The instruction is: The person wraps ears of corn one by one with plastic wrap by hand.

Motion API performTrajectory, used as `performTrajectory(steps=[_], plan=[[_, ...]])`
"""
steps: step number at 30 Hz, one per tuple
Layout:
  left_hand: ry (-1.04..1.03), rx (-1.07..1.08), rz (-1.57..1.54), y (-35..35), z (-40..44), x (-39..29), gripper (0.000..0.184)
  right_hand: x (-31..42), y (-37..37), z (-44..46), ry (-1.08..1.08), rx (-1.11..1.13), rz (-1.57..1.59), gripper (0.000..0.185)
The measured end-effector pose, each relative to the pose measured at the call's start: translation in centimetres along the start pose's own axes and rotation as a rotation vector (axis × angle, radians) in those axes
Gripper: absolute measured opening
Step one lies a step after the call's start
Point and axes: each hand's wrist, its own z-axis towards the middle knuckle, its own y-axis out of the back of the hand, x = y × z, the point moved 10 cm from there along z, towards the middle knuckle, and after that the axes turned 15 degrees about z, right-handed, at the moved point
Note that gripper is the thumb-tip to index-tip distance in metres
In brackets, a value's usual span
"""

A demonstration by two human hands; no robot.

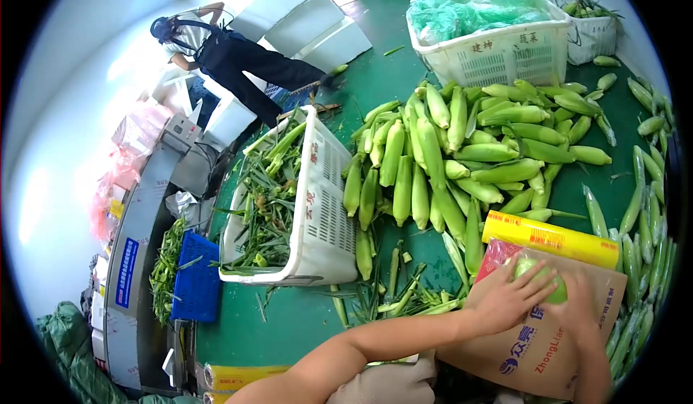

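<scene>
You have one green corn (557,291) on top of the box (533,346). Your left hand (504,300) lies on it, fingers spread out — not curled round it. Your right hand (576,306) is at its other side, but I can't tell how tight it holds. You seem to be at the handling step — a next move would need both hands gentle and steady. The yellow roll (552,239) sits at the box's far edge.

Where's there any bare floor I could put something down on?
Bare green floor shows between the blue basket, the leafy crate and the bottom yellow rolls. More, with scraps, lies between the white foam boxes and the crate of green bags. It's crowded near the left hand and right hand: corn, one yellow film roll and cardboard.
</scene>
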Motion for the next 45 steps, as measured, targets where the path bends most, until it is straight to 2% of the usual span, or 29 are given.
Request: performTrajectory(steps=[4,5,8,9,12,15,17,18,19,20,22,24,26,27,28,30,31,32,34,36,38,40,42,44,45], plan=[[-0.107,-0.108,0.184,-0.6,-1.5,-1.3,0.070,2.9,-0.5,-2.1,-0.213,0.255,0.335,0.055],[-0.097,-0.063,0.143,-1.2,-1.3,-1.5,0.064,3.0,-0.6,-2.4,-0.291,0.295,0.426,0.052],[-0.102,0.241,0.015,-2.8,-0.4,-2.4,0.060,0.8,-0.9,-2.6,-0.302,0.607,0.270,0.047],[-0.117,0.343,-0.048,-2.9,0.2,-2.1,0.061,-0.6,-0.4,-2.2,-0.473,0.614,0.166,0.044],[-0.145,0.596,-0.213,-3.0,0.8,-1.1,0.064,2.6,3.4,2.7,-0.156,0.101,0.305,0.049],[-0.158,0.667,-0.341,-3.6,1.1,-1.0,0.068,0.4,-2.0,2.5,0.220,0.265,-0.172,0.058],[-0.149,0.663,-0.454,-4.0,0.5,-1.8,0.067,0.3,-4.2,1.5,0.210,0.321,-0.257,0.065],[-0.152,0.753,-0.510,-5.2,-0.1,-2.6,0.067,0.1,-5.0,0.5,0.202,0.361,-0.299,0.068],[-0.156,0.842,-0.557,-6.0,-0.4,-3.0,0.066,0.8,-5.2,0.2,0.290,0.330,-0.421,0.072],[-0.160,0.929,-0.596,-6.5,-0.9,-3.3,0.066,0.7,-5.5,0.2,0.250,0.362,-0.389,0.072],[-0.167,0.848,-0.676,-5.7,-1.3,-3.9,0.062,0.7,-5.1,0.4,0.175,0.405,-0.342,0.072],[-0.253,0.544,-0.779,-3.8,-1.9,-5.5,0.058,-0.1,-5.5,-0.1,0.191,0.388,-0.347,0.074],[-0.424,0.706,-0.671,-2.4,-3.9,-8.3,0.057,-0.5,-5.7,0.1,0.168,0.418,-0.332,0.076],[-0.519,1.121,-0.475,-1.8,-7.2,-8.9,0.058,-0.2,-5.7,0.3,0.125,0.445,-0.310,0.077],[-0.453,1.230,-0.819,-4.1,-12.1,-11.3,0.055,0.2,-5.5,0.2,0.076,0.467,-0.286,0.077],[-0.213,1.540,-1.525,-8.5,-22.2,-15.8,0.048,1.3,-4.9,-0.5,0.113,0.459,-0.325,0.076],[-0.199,1.538,-1.490,-7.4,-21.6,-14.3,0.051,1.0,-5.8,-1.1,0.160,0.415,-0.387,0.077],[-0.296,1.426,-1.221,-6.0,-19.9,-12.4,0.052,1.3,-6.3,-1.9,0.210,0.378,-0.450,0.078],[-0.354,1.274,-1.000,-3.3,-17.7,-10.3,0.057,5.3,-6.3,-5.8,0.037,0.529,-0.027,0.089],[-0.391,0.784,-1.060,1.4,-13.2,-7.4,0.062,9.1,-6.2,-11.2,-0.315,0.620,0.428,0.104],[-0.001,1.183,-1.464,-3.3,-15.4,-6.0,0.062,12.3,-7.1,-14.3,-0.400,0.837,0.510,0.115],[0.076,1.189,-1.446,-3.1,-13.4,-4.0,0.066,11.2,-6.1,-14.6,-0.475,0.637,0.565,0.108],[-0.225,0.883,-0.838,2.1,-8.6,-1.4,0.062,11.8,-4.2,-14.3,-0.566,0.504,0.580,0.102],[-0.084,0.859,-0.791,10.4,-5.0,0.6,0.053,13.9,-2.0,-13.2,-0.532,0.338,0.779,0.091],[-0.008,0.710,-0.811,13.5,-3.5,1.6,0.046,14.9,-0.6,-13.0,-0.520,0.256,0.881,0.086]])
